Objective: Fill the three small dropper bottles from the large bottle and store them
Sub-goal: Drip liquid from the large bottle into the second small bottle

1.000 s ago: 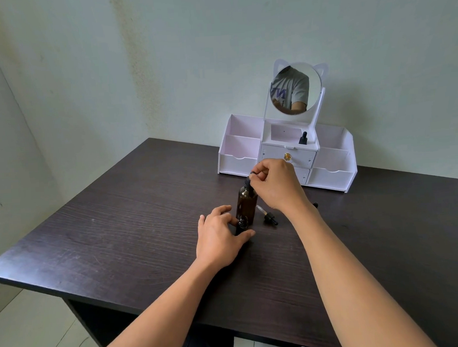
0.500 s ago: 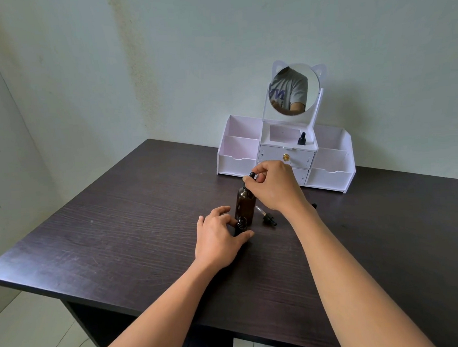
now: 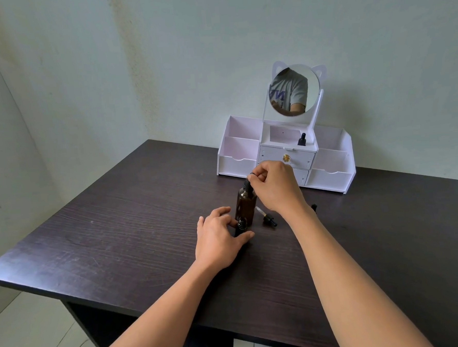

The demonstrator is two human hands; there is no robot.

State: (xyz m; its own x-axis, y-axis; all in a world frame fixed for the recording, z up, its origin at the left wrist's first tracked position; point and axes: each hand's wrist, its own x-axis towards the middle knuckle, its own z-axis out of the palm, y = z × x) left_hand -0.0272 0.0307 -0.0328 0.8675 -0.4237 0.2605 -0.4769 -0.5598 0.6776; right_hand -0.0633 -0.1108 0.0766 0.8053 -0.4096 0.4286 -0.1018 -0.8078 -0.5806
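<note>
Your left hand (image 3: 218, 238) rests on the surface (image 3: 119, 233), thumb and fingers curled round a small bottle (image 3: 242, 224). This bottle stands upright with its neck uncovered. Just behind it stands the large bottle (image 3: 245, 206), amber and upright; whether the two touch cannot be told. Your right hand (image 3: 274, 186) is above the large bottle, its fingertips pinching the black cap (image 3: 247, 184) at the neck. The fingers cover the joint, so it cannot be told whether the cap is seated or lifted. A loose dropper (image 3: 266, 216) lies flat on the surface just right of the large bottle. Its glass tube points away from you and its black bulb points toward you. It lies close below your right wrist, apart from both hands. A small dark item (image 3: 314, 207) shows just beyond your right forearm; it is mostly hidden and cannot be identified. At the far side of the surface, against the wall, stands a white organiser (image 3: 330, 179). It has open compartments on the left and right and drawers in the centre, the upper one bearing a gold knob (image 3: 286, 158). Your right hand overlaps the lower drawer front in this view. A round mirror (image 3: 293, 89) with cat ears rises above the organiser and reflects a grey shirt and an arm. A stored bottle (image 3: 301, 140) with a black cap stands upright in the top centre compartment, toward its right side, well apart from the items at your hands.
</note>
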